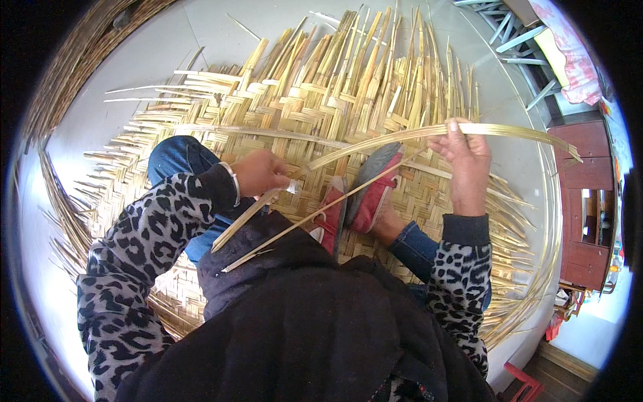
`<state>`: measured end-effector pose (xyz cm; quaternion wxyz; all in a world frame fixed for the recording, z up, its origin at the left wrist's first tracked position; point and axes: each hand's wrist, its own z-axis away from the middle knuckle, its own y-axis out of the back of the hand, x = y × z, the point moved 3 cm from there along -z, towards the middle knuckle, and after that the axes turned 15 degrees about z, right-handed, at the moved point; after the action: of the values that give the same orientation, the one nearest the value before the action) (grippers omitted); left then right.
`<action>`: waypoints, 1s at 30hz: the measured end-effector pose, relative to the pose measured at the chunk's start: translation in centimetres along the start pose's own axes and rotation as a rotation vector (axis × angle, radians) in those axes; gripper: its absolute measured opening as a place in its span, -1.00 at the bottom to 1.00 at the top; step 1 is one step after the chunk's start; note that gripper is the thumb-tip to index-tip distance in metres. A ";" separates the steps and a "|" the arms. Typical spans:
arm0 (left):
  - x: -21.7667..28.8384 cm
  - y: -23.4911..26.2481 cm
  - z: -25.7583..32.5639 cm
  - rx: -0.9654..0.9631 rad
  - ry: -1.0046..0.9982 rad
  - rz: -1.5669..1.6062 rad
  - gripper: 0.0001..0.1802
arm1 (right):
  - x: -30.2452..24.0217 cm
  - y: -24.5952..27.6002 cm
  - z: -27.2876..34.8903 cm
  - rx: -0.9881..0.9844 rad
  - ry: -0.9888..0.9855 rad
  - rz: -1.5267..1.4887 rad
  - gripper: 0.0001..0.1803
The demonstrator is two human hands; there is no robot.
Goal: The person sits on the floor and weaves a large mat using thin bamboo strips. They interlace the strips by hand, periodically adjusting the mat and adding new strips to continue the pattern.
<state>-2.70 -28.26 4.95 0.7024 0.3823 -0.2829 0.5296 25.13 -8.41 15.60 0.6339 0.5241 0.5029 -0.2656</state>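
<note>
A long pale bamboo strip [375, 144] arches across in front of me, from my lap up to the right. My left hand [260, 172] is closed around its lower part, where something small and white shows at the fingertips. My right hand [464, 161] grips the same strip higher up, with the free end running on to the right. A second thin strip [315, 214] lies slanted across my lap. Under me spreads a half-woven bamboo mat [315, 100] with loose strip ends fanning outward. My red shoes [365, 201] rest on the mat.
Bundles of thin bamboo strips [63, 221] curve along the pale floor at the left and around the right rim. A brown wooden cabinet [589, 201] stands at the right. A metal frame with pink cloth [562, 47] sits at the top right.
</note>
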 end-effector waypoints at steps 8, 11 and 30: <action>-0.8 2.5 0.4 0.047 -0.047 -0.280 -0.69 | 2.4 3.9 -1.6 0.105 -0.059 -0.064 -0.72; 1.5 3.0 0.7 0.181 -0.117 -0.465 -0.69 | 3.5 3.7 -1.5 0.122 -0.084 -0.114 -0.74; 17.2 -7.5 -5.5 0.195 -0.576 0.861 -0.69 | 1.7 -3.3 1.1 -0.045 -0.326 -1.081 -0.86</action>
<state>9.28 -15.62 13.96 0.2763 0.4249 -0.5454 0.6675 23.30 -10.14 12.66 0.4882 0.1307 0.6010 -0.6192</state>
